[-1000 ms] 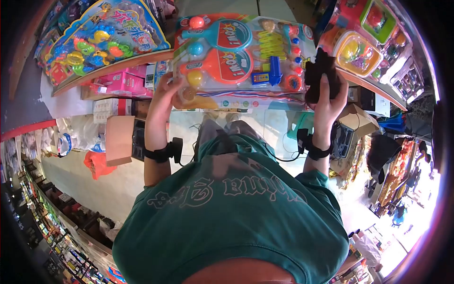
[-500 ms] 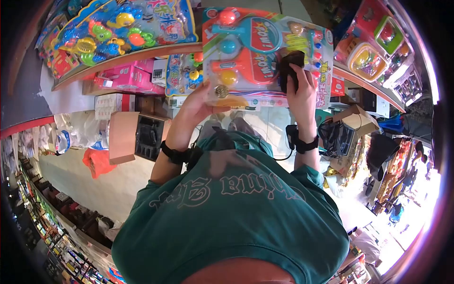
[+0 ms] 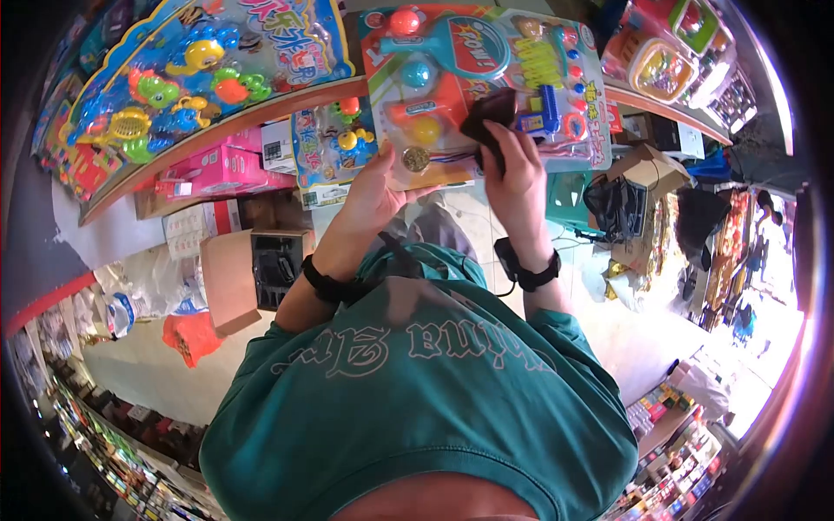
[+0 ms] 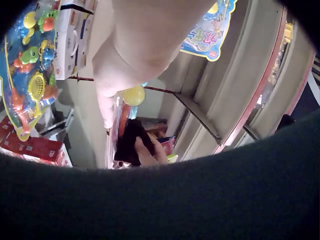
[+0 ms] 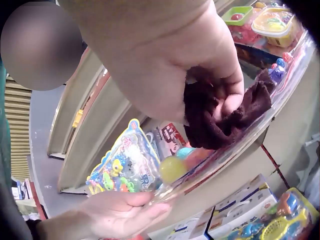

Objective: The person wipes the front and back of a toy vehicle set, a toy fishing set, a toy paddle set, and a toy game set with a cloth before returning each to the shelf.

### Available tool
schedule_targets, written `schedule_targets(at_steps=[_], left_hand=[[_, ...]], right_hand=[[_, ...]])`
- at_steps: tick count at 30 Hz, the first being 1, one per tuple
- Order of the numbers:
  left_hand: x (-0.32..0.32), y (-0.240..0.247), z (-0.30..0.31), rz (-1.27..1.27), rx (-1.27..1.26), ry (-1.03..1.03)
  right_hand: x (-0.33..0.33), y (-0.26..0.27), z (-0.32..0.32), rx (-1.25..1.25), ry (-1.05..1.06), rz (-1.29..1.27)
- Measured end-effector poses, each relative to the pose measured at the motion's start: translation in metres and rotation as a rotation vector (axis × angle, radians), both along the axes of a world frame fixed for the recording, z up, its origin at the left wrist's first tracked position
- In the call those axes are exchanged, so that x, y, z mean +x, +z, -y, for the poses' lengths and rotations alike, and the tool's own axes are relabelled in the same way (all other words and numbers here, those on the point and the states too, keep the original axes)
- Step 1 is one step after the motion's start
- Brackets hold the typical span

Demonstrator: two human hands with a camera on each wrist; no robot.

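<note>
In the head view, a blister-packed toy paddle set is held up over the person's legs. Its clear front covers two paddles, coloured balls and other small toys. My left hand grips the pack's lower left corner, thumb on the front. A dark brown cloth is bunched in my right hand and lies against the front, partly covering the orange paddle. The right wrist view shows fingers curled into the crumpled cloth along the pack's face, with the left hand at the near corner.
Shelves curve behind the pack, bearing a carded sea-animal toy set on the left and plastic toy tubs on the right. Pink boxes sit below. Opened cartons stand on the floor at both sides.
The pack moved right, then slightly back left. My right hand carried the cloth from the pack's right end leftward across its front to the middle. My left hand stayed at the lower left corner.
</note>
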State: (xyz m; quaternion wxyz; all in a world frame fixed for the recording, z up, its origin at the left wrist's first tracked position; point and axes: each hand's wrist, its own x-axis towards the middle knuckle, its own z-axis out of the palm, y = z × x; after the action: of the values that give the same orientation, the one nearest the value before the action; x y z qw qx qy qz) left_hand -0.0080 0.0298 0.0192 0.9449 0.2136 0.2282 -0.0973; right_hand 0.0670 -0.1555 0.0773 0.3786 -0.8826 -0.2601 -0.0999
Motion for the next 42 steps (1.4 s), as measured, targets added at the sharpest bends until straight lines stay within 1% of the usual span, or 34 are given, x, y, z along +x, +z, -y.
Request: schedule_targets(at_steps=[1, 2, 4, 6, 7, 10, 12, 13, 16, 18, 19, 22, 23, 24, 26, 29, 31, 32, 33, 34, 36, 39, 42], left_hand=[[0.000, -0.004, -0.001, 0.007, 0.024, 0.003], [0.001, -0.003, -0.001, 0.014, 0.049, 0.008], [-0.002, -0.001, -0.007, 0.078, 0.038, -0.025], [-0.004, -0.014, -0.017, 0.156, 0.001, -0.079], [-0.001, -0.012, -0.016, 0.175, -0.042, -0.066], [0.000, -0.001, -0.015, 0.081, 0.040, -0.070], [0.001, 0.005, -0.013, 0.028, 0.043, -0.065], [0.001, 0.006, -0.012, 0.001, 0.045, -0.058], [0.002, 0.004, -0.013, -0.002, 0.019, -0.068], [0.001, 0.003, -0.014, 0.011, -0.006, -0.068], [0.001, 0.002, -0.014, 0.017, -0.019, -0.069], [0.002, 0.003, -0.013, 0.003, 0.006, -0.063], [0.002, 0.003, -0.013, 0.014, 0.029, -0.061], [0.002, 0.002, -0.013, 0.025, 0.052, -0.060], [0.002, 0.002, -0.013, 0.030, 0.082, -0.056], [0.003, 0.002, -0.015, 0.001, 0.103, -0.043], [0.005, 0.001, -0.015, -0.037, 0.111, -0.038], [0.005, -0.002, -0.016, -0.015, 0.091, -0.058], [0.004, -0.005, -0.018, 0.005, 0.072, -0.078], [0.005, -0.006, -0.019, 0.027, 0.053, -0.098], [0.005, -0.005, -0.019, 0.011, 0.078, -0.091], [0.005, 0.001, -0.020, 0.016, 0.058, -0.097], [0.007, -0.004, -0.023, -0.002, 0.017, -0.104]], right_hand=[[-0.008, 0.005, -0.004, 0.010, 0.018, -0.102], [-0.012, 0.002, -0.008, 0.058, 0.092, -0.095], [-0.028, 0.007, -0.017, 0.127, 0.257, -0.192], [-0.036, 0.014, -0.017, 0.133, 0.265, -0.276], [-0.038, 0.016, -0.018, 0.137, 0.274, -0.320], [-0.026, 0.008, -0.005, 0.092, 0.129, -0.161], [-0.013, 0.001, 0.012, -0.001, -0.033, -0.104], [-0.005, -0.003, 0.025, -0.070, -0.085, -0.028], [0.007, 0.001, 0.046, -0.185, -0.307, 0.061], [0.011, 0.000, 0.053, -0.274, -0.373, 0.088], [0.011, -0.001, 0.053, -0.301, -0.357, 0.089], [0.004, -0.005, 0.039, -0.239, -0.210, -0.067], [0.003, -0.008, 0.033, -0.206, -0.160, -0.078], [0.001, -0.006, 0.026, -0.237, -0.121, -0.163], [-0.001, -0.005, 0.015, -0.286, -0.142, -0.212], [0.005, -0.001, 0.009, -0.279, -0.091, -0.274], [0.005, -0.003, 0.007, -0.199, 0.022, -0.298], [0.005, -0.001, 0.004, -0.160, 0.077, -0.308], [0.001, 0.002, -0.003, -0.094, 0.168, -0.449], [-0.004, 0.000, -0.010, -0.060, 0.281, -0.432], [-0.015, -0.002, -0.020, -0.041, 0.322, -0.517], [-0.019, 0.013, -0.020, 0.040, 0.209, -0.474], [-0.009, 0.019, 0.001, -0.026, 0.046, -0.279]])
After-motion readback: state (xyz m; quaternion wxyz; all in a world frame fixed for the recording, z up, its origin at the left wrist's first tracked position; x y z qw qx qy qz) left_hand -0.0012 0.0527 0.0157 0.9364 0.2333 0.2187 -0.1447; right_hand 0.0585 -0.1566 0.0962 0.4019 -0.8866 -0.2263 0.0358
